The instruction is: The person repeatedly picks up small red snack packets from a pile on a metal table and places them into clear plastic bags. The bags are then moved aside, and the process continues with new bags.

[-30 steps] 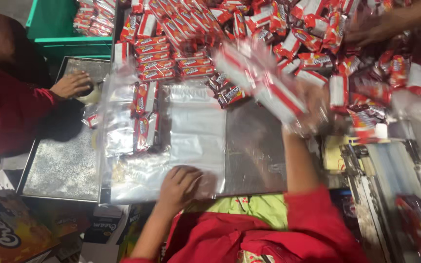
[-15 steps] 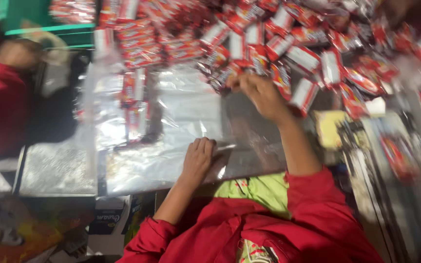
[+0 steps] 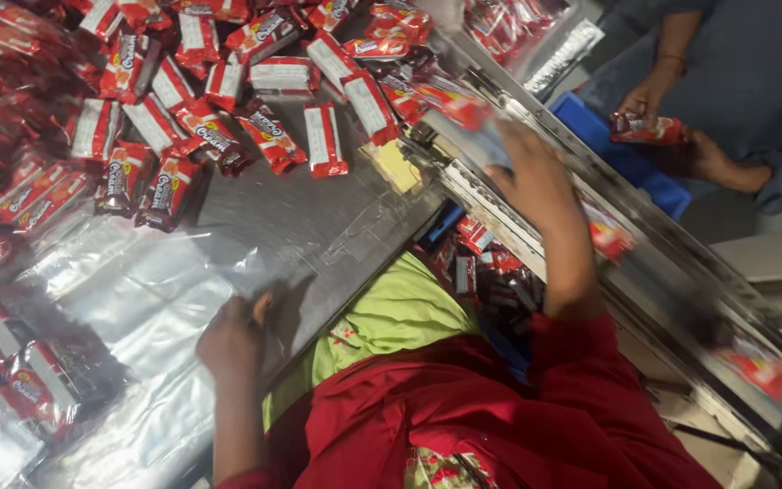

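Observation:
My left hand [image 3: 233, 340] rests with curled fingers on a stack of clear plastic bags [image 3: 138, 308] at the near edge of the steel table [image 3: 319, 226]. My right hand [image 3: 531, 177] reaches out over a slanted metal conveyor track [image 3: 662, 263]. Its fingers are blurred, and a blurred red packet [image 3: 459, 104] lies just past them. A heap of red snack packets [image 3: 192, 118] covers the far side of the table. Another red packet [image 3: 608, 235] lies on the track beside my forearm.
Another person's hands [image 3: 653, 91] at the upper right hold a red packet [image 3: 649, 129] above a blue crate [image 3: 626, 167]. More packets lie under the table edge [image 3: 481, 263], on the track's far end [image 3: 758, 367] and inside bags at the left [image 3: 29, 389].
The view has swung to the right. My right hand has moved from the packet heap over to the conveyor track. My left hand has stayed on the plastic bags.

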